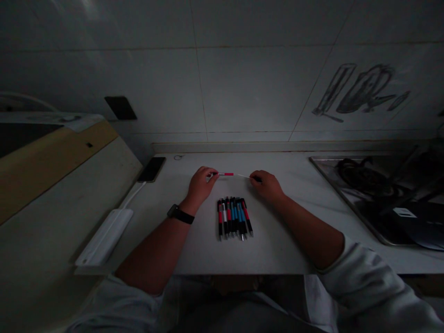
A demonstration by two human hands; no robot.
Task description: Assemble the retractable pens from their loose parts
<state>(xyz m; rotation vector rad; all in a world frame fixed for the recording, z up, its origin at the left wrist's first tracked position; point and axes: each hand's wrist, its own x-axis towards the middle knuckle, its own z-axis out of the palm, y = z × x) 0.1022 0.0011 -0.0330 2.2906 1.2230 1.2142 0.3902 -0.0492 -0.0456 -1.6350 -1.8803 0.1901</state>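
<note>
My left hand [201, 184] pinches the end of a red pen barrel [225, 174] that lies level above the white counter [194, 249]. My right hand [268, 183] is closed on a thin white refill [243, 176], whose tip points at the barrel's open end with a small gap between them. A black watch sits on my left wrist. Just in front of both hands lies a row of several pens [234, 217] with red, blue and black parts, side by side on the counter.
A dark phone [151, 169] lies at the counter's back left, cabled to a white power bank [106, 237] near the left edge. A gas hob [381, 194] with dark cookware fills the right. Tiled wall stands behind.
</note>
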